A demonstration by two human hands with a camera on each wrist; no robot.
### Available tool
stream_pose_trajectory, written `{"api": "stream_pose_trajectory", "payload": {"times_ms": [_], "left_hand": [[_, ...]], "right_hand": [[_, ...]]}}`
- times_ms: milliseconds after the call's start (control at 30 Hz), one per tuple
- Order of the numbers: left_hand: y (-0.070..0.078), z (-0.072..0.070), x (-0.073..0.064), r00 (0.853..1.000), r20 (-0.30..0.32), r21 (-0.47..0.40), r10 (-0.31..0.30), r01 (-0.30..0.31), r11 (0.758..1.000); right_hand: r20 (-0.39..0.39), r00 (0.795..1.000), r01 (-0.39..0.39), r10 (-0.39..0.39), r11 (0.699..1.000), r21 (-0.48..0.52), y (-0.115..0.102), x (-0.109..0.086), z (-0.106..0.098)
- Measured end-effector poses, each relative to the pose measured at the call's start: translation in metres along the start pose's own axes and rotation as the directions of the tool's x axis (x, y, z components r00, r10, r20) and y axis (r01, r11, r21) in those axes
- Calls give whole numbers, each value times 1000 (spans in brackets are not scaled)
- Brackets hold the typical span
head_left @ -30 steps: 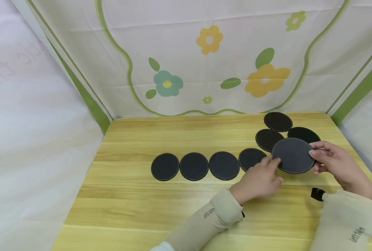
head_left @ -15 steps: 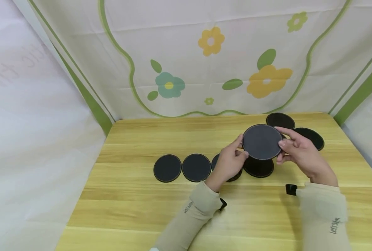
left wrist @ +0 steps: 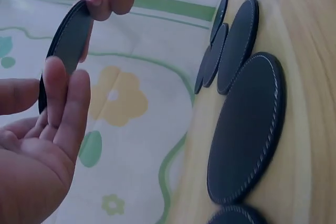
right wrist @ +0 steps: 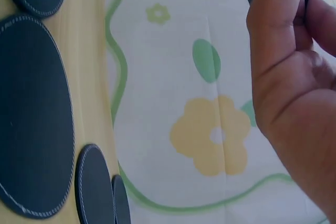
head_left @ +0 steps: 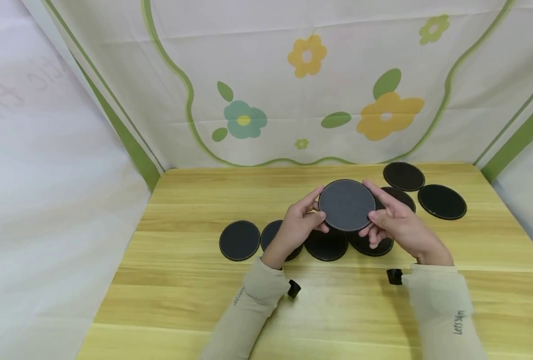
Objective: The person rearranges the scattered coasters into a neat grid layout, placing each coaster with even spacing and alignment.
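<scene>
A round black coaster (head_left: 346, 205) with a stitched edge is held up above the table between both hands. My left hand (head_left: 293, 222) pinches its left edge, and my right hand (head_left: 394, 220) pinches the right edge. From the left wrist the coaster (left wrist: 73, 40) appears nearly edge-on, tilted. Under and around it, similar coasters lie flat: a front row runs from the leftmost coaster (head_left: 239, 240) to one below my right hand (head_left: 372, 244). The second coaster (head_left: 272, 233) is partly covered by my left hand. The right wrist view shows my right hand (right wrist: 294, 66) over the held coaster's edge.
Behind the row at the right lie a rear coaster (head_left: 403, 176), a right-hand coaster (head_left: 442, 201) and one partly hidden coaster (head_left: 406, 197). The wooden table (head_left: 181, 300) ends at a flowered white cloth (head_left: 284, 95) behind it; white cloth also hangs at both sides.
The coaster has travelled left from the right side of the table. At first my right hand held it with left fingers at its edge; then both hands gripped it and moved left.
</scene>
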State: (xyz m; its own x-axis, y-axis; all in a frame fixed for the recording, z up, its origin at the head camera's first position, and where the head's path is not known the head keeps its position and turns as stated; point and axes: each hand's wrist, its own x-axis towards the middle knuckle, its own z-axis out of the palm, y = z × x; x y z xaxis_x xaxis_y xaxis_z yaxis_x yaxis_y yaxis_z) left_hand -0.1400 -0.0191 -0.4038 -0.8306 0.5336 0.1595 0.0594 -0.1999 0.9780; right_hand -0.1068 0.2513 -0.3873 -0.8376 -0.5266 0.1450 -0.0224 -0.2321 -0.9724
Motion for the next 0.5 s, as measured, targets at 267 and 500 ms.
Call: {"api": "stream_pose_trajectory", "payload": {"times_ms": [267, 500], "left_hand": [[-2, -37, -22, 994, 108, -6, 13, -12, 1000], [-1, -67, -41, 983, 166, 12, -74, 73, 997]], "right_hand": [[112, 993, -41, 39, 999, 12, 10, 18, 19], [157, 983, -97, 95, 995, 4, 22, 30, 39]]}}
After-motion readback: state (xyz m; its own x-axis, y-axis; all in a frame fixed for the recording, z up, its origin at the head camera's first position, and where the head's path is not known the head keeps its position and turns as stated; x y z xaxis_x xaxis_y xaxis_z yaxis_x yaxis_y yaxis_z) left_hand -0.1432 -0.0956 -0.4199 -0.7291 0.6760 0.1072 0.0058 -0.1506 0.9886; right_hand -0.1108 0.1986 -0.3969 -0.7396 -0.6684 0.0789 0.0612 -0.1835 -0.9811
